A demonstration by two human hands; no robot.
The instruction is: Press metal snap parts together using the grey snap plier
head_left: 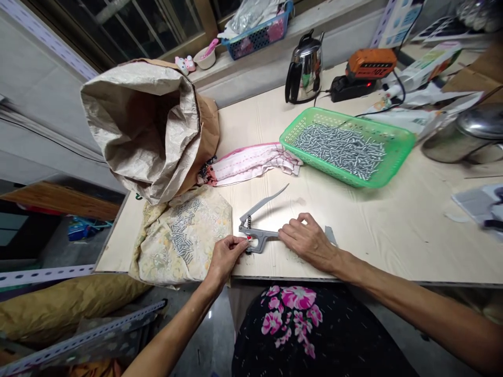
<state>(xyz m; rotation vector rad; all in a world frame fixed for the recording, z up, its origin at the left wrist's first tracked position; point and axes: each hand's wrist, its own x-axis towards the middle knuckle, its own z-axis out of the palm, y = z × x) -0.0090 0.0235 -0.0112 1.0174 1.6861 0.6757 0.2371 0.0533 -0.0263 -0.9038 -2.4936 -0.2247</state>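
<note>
Grey lever pliers (264, 235) with a spring lie near the table's front edge, their upper handle raised at an angle. My right hand (308, 238) is closed round the lower handle. At the jaws my left hand (228, 256) pinches with thumb and forefinger beside a small red part; whatever lies between the fingertips is too small to make out. Left of that hand, many short silvery metal pins (183, 235) are scattered on a flowered yellowish cloth (212, 214). A green basket (398, 157) holds a heap of similar metal pieces at the back right.
An open paper sack (145, 136) stands at the back left, by a pink-and-white cloth (251, 162). Behind the basket are a steel kettle (308, 65) and an orange battery (371, 64) on a black charger (349, 88). A steel pot (463, 133) stands far right.
</note>
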